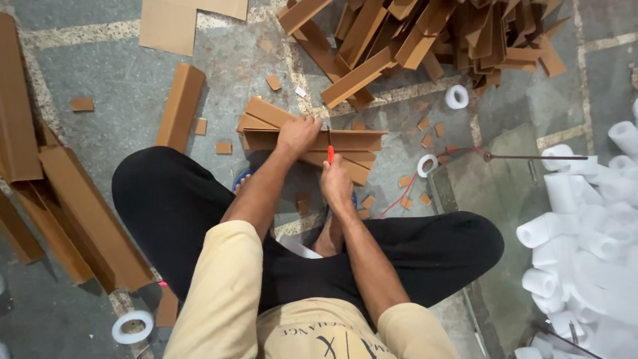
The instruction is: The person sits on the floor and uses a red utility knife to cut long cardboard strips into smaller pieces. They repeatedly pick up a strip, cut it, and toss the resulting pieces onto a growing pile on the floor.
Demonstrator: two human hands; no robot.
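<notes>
I sit cross-legged on the floor. My left hand (pixel 297 135) presses down on the top of a small stack of brown cardboard angle strips (pixel 312 141) lying in front of my knees. My right hand (pixel 335 183) is closed around a red-handled cutter (pixel 330 153), its blade held upright against the top strip just right of my left hand. Small square cardboard offcuts (pixel 425 143) lie scattered around the stack.
A big heap of cardboard angle pieces (pixel 432 33) fills the far side. Long folded cardboard strips (pixel 86 213) lie at my left. White foam rolls (pixel 585 226) pile up at the right. Tape rolls (pixel 456 97) (pixel 131 326) and a red cord (pixel 405 193) lie on the floor.
</notes>
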